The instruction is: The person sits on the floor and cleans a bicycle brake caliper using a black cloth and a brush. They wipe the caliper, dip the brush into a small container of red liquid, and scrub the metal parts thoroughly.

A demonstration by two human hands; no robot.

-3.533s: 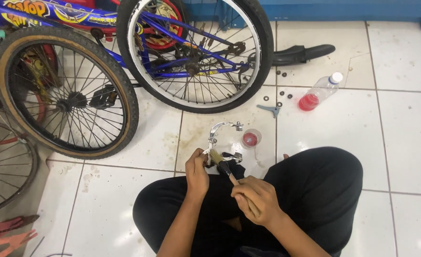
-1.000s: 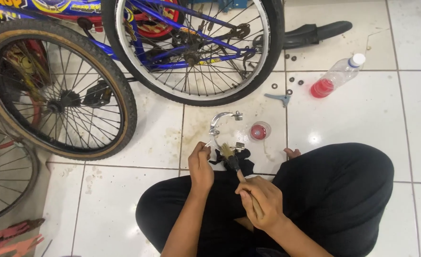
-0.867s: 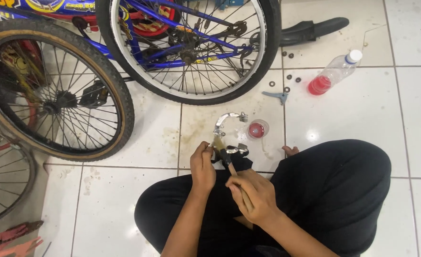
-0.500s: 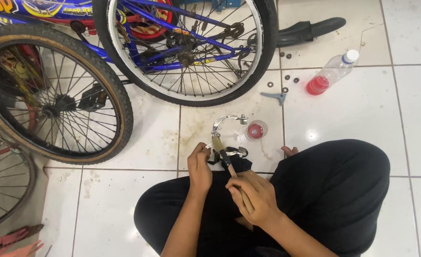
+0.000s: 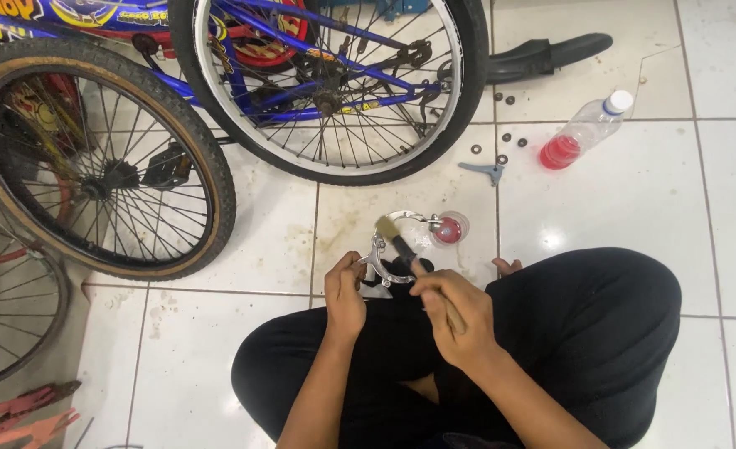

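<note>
Many white floor tiles [image 5: 617, 208], stained, under bicycle wheels [image 5: 334, 83].

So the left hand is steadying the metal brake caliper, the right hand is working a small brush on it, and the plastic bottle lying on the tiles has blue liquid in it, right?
Not quite. The head view shows the plastic bottle holds red liquid, not blue. The rest stands: the left hand steadies the metal brake caliper and the right hand works the small brush on it.
</note>
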